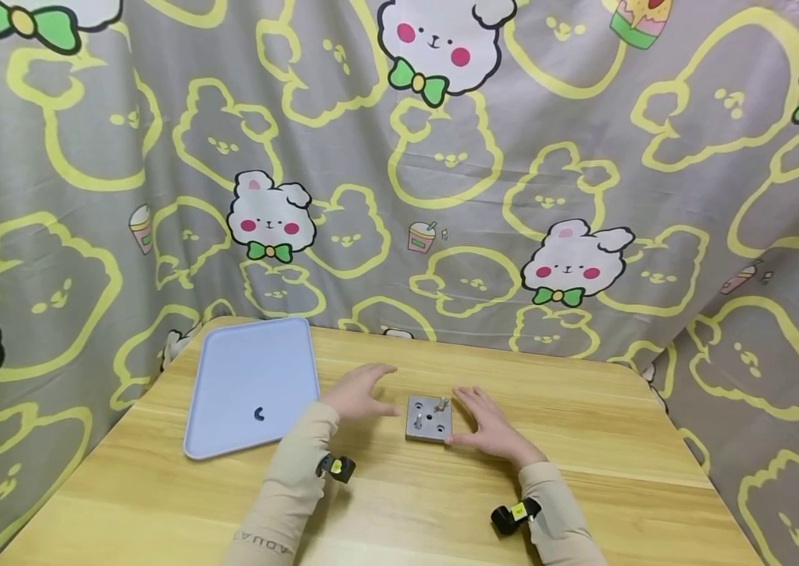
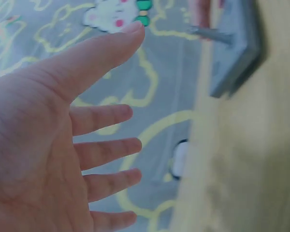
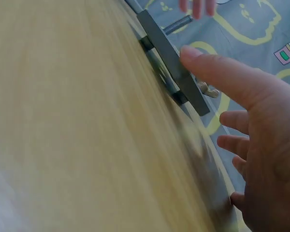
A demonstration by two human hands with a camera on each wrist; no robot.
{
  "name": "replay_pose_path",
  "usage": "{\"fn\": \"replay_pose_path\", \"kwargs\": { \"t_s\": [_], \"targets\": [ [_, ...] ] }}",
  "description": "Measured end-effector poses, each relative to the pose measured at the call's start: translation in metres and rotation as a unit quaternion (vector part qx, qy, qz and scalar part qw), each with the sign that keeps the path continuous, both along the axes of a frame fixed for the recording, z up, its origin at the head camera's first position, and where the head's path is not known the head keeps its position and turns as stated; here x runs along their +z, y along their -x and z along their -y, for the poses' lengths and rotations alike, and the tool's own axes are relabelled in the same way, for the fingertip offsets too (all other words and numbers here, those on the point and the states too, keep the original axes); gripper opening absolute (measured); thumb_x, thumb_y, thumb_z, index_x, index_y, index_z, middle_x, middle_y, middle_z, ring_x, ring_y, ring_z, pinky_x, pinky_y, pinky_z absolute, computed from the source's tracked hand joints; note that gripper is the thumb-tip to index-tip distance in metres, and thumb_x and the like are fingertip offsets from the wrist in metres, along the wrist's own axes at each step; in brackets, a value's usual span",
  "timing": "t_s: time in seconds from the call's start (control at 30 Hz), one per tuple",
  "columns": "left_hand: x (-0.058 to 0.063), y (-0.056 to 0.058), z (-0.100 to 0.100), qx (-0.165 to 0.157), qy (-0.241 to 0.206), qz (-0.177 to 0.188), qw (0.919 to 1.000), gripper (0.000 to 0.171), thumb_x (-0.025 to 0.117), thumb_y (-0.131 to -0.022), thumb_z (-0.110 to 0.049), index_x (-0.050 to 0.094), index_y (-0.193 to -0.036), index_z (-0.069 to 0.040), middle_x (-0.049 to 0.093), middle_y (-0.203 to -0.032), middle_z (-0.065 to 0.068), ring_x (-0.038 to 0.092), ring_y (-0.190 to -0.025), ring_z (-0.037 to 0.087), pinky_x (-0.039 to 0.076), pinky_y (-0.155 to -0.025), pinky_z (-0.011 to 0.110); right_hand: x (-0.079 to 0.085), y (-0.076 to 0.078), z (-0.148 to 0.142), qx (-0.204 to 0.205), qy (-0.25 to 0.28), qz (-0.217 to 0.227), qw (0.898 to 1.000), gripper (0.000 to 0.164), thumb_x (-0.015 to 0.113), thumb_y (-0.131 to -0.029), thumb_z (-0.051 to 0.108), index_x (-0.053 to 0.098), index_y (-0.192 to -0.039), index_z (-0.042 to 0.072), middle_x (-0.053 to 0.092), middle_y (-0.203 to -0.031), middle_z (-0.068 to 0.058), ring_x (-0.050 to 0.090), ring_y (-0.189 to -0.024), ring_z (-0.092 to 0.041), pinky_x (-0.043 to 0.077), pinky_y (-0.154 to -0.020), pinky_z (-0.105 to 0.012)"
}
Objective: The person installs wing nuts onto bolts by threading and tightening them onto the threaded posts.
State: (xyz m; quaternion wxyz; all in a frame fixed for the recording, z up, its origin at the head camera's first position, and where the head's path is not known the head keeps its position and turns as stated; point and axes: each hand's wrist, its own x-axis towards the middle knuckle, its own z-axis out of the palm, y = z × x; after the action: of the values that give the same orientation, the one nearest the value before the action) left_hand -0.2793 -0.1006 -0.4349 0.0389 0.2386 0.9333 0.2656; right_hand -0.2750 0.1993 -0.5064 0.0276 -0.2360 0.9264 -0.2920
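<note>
A square grey metal plate (image 1: pixel 429 420) with several holes lies on the wooden table between the two hands. A threaded stud (image 3: pixel 178 25) stands up from it, and at another corner there is a wing nut (image 3: pixel 209 90). Short dark feet (image 3: pixel 180 97) lift the plate off the tabletop. My left hand (image 1: pixel 362 393) is spread to the left of the plate, apart from it, with nothing in its fingers. On the other side my right hand (image 1: pixel 489 427) has its fingers extended. Its thumb is at the plate's right edge; whether it touches, I cannot tell.
A light blue tray (image 1: pixel 251 354) lies at the left of the table, with a small black curved piece (image 1: pixel 259 413) in it. Behind the wooden table (image 1: pixel 583 440) hangs a grey patterned curtain (image 1: pixel 470 228), which also runs along both sides.
</note>
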Motion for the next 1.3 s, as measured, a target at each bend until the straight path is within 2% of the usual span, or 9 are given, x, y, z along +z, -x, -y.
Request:
{"fn": "replay_pose_path", "kwargs": {
  "t_s": [0.17,0.27,0.4,0.53,0.67,0.8,1.0,1.17,1.3],
  "targets": [
    [0.019,-0.01,0.018,0.014,-0.012,-0.021,0.9996,0.078,0.074,-0.081,-0.048,0.045,-0.144,-0.011,0.045,-0.15,0.013,0.041,-0.14,0.033,0.031,-0.118,0.051,0.002,-0.002,0.005,0.01,0.008,0.005,1.0,0.099,0.076,-0.076,0.05,0.03,-0.152,0.006,0.029,-0.158,-0.02,0.015,-0.148,-0.046,0.011,-0.118,-0.067],
    [0.021,-0.018,0.035,0.026,-0.002,-0.036,0.999,0.074,0.071,-0.083,-0.048,0.047,-0.143,-0.012,0.047,-0.149,0.013,0.043,-0.138,0.034,0.033,-0.116,0.052,0.002,-0.002,0.006,0.013,0.012,0.014,1.0,0.099,0.076,-0.076,0.049,0.03,-0.152,0.006,0.031,-0.157,-0.021,0.017,-0.148,-0.045,0.01,-0.118,-0.066],
    [0.014,-0.024,0.067,0.046,0.015,-0.059,0.9971,0.068,0.07,-0.086,-0.046,0.05,-0.14,-0.01,0.052,-0.144,0.015,0.047,-0.134,0.037,0.036,-0.114,0.054,0.0,-0.002,0.007,0.014,0.002,0.016,1.0,0.098,0.075,-0.076,0.051,0.031,-0.152,0.007,0.032,-0.157,-0.019,0.022,-0.147,-0.042,0.011,-0.119,-0.064],
    [0.001,-0.025,0.105,0.064,0.028,-0.071,0.995,0.064,0.071,-0.086,-0.039,0.052,-0.137,-0.005,0.055,-0.139,0.019,0.05,-0.13,0.04,0.039,-0.11,0.055,-0.002,-0.001,0.007,0.013,0.003,0.016,1.0,0.097,0.075,-0.077,0.052,0.033,-0.151,0.007,0.035,-0.156,-0.019,0.027,-0.146,-0.04,0.011,-0.12,-0.063],
    [-0.006,-0.025,0.137,0.089,0.036,-0.051,0.9941,0.064,0.071,-0.087,-0.035,0.051,-0.137,-0.001,0.054,-0.139,0.023,0.048,-0.129,0.045,0.039,-0.108,0.059,0.0,-0.002,0.006,0.01,0.005,0.021,1.0,0.095,0.075,-0.077,0.052,0.034,-0.151,0.009,0.035,-0.156,-0.018,0.027,-0.146,-0.039,0.009,-0.12,-0.062],
    [-0.011,-0.031,0.161,0.113,0.046,-0.025,0.9922,0.066,0.073,-0.085,-0.032,0.05,-0.137,0.002,0.051,-0.139,0.028,0.047,-0.128,0.048,0.038,-0.107,0.061,0.002,-0.002,0.006,0.012,0.003,0.022,1.0,0.094,0.075,-0.077,0.052,0.034,-0.151,0.009,0.035,-0.156,-0.018,0.026,-0.147,-0.039,0.009,-0.121,-0.062],
    [-0.018,-0.038,0.178,0.141,0.077,0.009,0.987,0.068,0.079,-0.078,-0.031,0.054,-0.128,0.008,0.054,-0.131,0.033,0.049,-0.122,0.052,0.042,-0.101,0.062,0.002,-0.003,0.006,0.011,0.004,0.021,1.0,0.093,0.075,-0.077,0.051,0.036,-0.15,0.009,0.037,-0.155,-0.018,0.027,-0.146,-0.039,0.008,-0.12,-0.063],
    [-0.023,-0.038,0.183,0.178,0.109,0.029,0.9774,0.055,0.079,-0.076,-0.03,0.062,-0.118,0.002,0.059,-0.125,0.03,0.054,-0.115,0.052,0.047,-0.09,0.064,-0.001,-0.002,0.006,0.01,0.003,0.019,1.0,0.092,0.074,-0.078,0.051,0.036,-0.15,0.009,0.036,-0.155,-0.019,0.026,-0.147,-0.039,0.009,-0.12,-0.063],
    [-0.026,-0.033,0.183,0.201,0.118,0.03,0.972,0.042,0.079,-0.077,-0.028,0.065,-0.109,-0.004,0.062,-0.12,0.027,0.058,-0.108,0.049,0.049,-0.082,0.064,0.0,-0.003,0.006,0.009,0.003,0.019,1.0,0.092,0.074,-0.078,0.052,0.037,-0.15,0.009,0.037,-0.155,-0.018,0.027,-0.146,-0.039,0.009,-0.12,-0.063]
  ]
}}
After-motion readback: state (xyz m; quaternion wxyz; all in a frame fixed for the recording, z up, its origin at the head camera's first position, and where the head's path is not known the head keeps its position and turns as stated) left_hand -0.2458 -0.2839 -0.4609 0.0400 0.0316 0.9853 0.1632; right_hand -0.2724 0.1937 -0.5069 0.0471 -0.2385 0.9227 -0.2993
